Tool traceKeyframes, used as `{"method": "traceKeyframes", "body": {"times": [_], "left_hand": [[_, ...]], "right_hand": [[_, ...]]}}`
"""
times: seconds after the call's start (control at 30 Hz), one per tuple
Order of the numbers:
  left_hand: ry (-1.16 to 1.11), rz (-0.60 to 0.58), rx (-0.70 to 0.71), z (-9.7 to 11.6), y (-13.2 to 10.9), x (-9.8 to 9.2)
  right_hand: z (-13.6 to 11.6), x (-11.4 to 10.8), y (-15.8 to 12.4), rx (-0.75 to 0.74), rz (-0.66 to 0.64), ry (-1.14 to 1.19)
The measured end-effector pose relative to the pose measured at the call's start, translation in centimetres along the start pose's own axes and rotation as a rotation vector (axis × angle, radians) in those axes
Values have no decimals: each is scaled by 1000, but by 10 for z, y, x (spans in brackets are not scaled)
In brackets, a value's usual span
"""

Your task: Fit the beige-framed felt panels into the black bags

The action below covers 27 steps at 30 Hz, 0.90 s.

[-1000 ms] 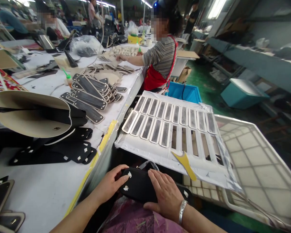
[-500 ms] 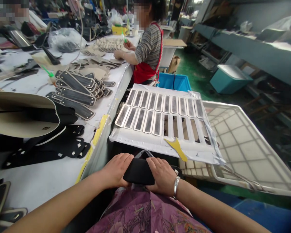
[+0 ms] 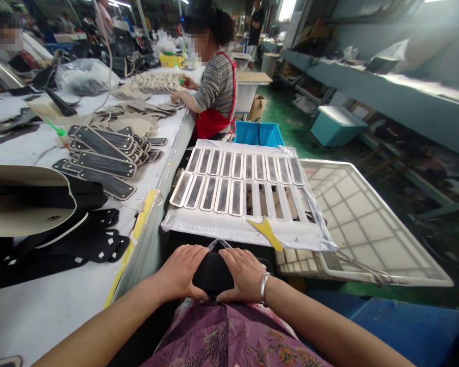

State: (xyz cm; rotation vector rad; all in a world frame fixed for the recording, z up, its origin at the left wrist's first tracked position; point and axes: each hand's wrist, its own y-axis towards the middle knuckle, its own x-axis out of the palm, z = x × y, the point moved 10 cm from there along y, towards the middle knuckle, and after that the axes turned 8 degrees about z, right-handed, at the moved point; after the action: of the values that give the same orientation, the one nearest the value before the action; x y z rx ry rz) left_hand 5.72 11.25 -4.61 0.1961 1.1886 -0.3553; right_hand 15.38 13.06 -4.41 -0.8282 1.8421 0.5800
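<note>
Fingers: those of our left hand (image 3: 184,271) and right hand (image 3: 244,274) lie close together over a black piece (image 3: 212,275), thumbs tipped in towards each other at its near edge; both hands hold it.
Black piece: it sits between our palms, just above the purple apron (image 3: 229,339). We cannot see its underside or its covered ends.
Pressure: we would do best to match it on both sides, using flat fingers, since a one-sided squeeze could skew or crease the piece.
Clear loop: this clear loop (image 3: 219,242) rises at the far edge, between our fingertips; we should avoid pinching it.
Board: beyond our hands, the white-covered board (image 3: 199,224) bears grey strips (image 3: 235,196) and a yellow tool (image 3: 268,233); working short of its edge should leave them undisturbed.
Table: more black parts (image 3: 99,248) lie on the table (image 3: 57,311) to our left, so we should keep that elbow in.
</note>
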Motion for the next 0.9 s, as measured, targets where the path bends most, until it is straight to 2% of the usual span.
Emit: {"method": "traceKeyframes", "body": {"times": [0.13, 0.23, 0.37, 0.57, 0.77, 0.9], "left_hand": [[-129, 98, -86, -20, -11, -7], [-238, 114, -126, -30, -18, -7], [-303, 120, -143, -34, -17, -4], [-351, 111, -154, -37, -9, -5], [-336, 103, -161, -39, -9, -5], [-149, 73, -99, -36, -13, -2]], "right_hand": [[5, -3, -1, 16, 22, 34], [4, 0, 2, 27, 37, 40], [-4, 6, 13, 42, 37, 31], [-10, 11, 30, 33, -33, 29], [-6, 14, 42, 78, -74, -17], [-8, 12, 42, 121, -36, -72]]}}
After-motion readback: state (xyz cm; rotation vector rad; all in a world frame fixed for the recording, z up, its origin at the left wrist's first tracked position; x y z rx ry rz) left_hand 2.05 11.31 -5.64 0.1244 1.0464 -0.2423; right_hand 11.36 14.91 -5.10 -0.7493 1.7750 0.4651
